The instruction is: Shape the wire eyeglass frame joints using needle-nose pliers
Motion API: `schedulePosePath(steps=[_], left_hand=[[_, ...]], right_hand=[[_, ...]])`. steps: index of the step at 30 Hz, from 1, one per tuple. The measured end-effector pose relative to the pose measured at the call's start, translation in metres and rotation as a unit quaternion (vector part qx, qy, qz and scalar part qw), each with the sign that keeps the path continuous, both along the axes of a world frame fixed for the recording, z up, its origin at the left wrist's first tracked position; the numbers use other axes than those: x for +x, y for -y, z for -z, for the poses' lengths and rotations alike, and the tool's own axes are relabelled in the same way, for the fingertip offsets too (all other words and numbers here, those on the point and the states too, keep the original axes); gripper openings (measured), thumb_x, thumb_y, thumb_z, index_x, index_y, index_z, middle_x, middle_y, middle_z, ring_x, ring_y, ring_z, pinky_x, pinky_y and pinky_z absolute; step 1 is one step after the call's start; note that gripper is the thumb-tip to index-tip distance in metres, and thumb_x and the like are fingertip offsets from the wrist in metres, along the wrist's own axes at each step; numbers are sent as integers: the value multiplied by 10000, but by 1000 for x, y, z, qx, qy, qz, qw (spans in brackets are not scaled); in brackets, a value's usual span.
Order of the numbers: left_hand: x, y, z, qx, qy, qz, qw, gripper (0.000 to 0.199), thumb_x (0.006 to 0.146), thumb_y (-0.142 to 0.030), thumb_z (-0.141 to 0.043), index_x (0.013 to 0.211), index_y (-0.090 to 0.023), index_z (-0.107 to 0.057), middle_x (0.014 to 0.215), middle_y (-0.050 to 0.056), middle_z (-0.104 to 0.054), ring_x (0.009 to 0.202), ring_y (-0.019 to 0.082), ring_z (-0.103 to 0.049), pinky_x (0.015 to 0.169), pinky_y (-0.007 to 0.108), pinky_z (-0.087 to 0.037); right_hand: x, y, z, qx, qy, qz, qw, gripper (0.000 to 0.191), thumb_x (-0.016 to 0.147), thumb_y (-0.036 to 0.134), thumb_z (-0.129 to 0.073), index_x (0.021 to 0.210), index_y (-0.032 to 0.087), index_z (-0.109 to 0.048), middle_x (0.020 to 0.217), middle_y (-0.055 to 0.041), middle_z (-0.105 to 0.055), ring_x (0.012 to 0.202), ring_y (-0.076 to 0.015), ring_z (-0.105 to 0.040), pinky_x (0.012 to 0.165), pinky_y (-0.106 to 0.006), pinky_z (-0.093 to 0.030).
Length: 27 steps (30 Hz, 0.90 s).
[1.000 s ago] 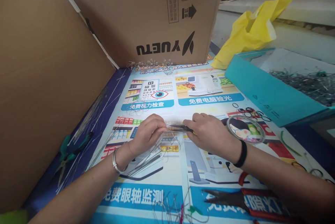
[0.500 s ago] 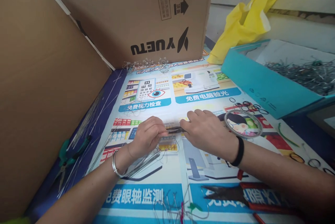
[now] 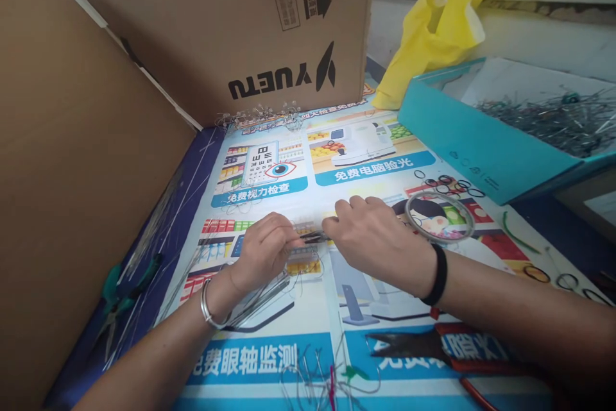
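My left hand [image 3: 268, 245] is closed in a pinch at the middle of the table, on what looks like a thin wire, mostly hidden by the fingers. Wrapped round the handles of small pliers, my right hand [image 3: 373, 234] faces it. The dark plier jaws [image 3: 314, 238] point left and meet the left fingertips. Under them lies a small clear piece [image 3: 303, 254], with fine wire loops around it. Several straight metal wires [image 3: 262, 301] lie below my left hand. A clear ring-shaped roll [image 3: 439, 217] rests beyond my right wrist.
Red-handled scissors [image 3: 433, 348] and tangled bent wires [image 3: 320, 376] lie at the front. Teal-handled pliers [image 3: 114, 299] are at left. A cardboard box [image 3: 192, 26] walls the left and back. At right stand a teal box [image 3: 462, 135] of metal pieces and a yellow bag [image 3: 436, 33].
The whole view has shifted slightly, so things sit a little further left and up. Both hands keep nearly the same pose, with the plier jaws still at the left fingertips.
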<state>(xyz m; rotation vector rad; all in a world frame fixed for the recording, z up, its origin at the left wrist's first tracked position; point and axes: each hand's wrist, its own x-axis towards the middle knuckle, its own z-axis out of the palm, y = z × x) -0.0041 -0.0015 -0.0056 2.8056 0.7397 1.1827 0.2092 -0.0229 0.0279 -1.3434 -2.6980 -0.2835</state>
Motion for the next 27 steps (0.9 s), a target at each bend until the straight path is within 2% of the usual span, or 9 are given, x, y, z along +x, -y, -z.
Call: schedulePosePath(steps=[27], left_hand=[[-1,1,-1,11,-19,-9,1000,101,873,-199,-520,782,-159,-505,676,30,-529,647,146,-479,566,272,-413]], right_hand=[[1,-1,3,-10,13,-4,1000,168,781,68,-431,755,144,-578,666,-85,-558,568,-142,-467,501,-269,-109]])
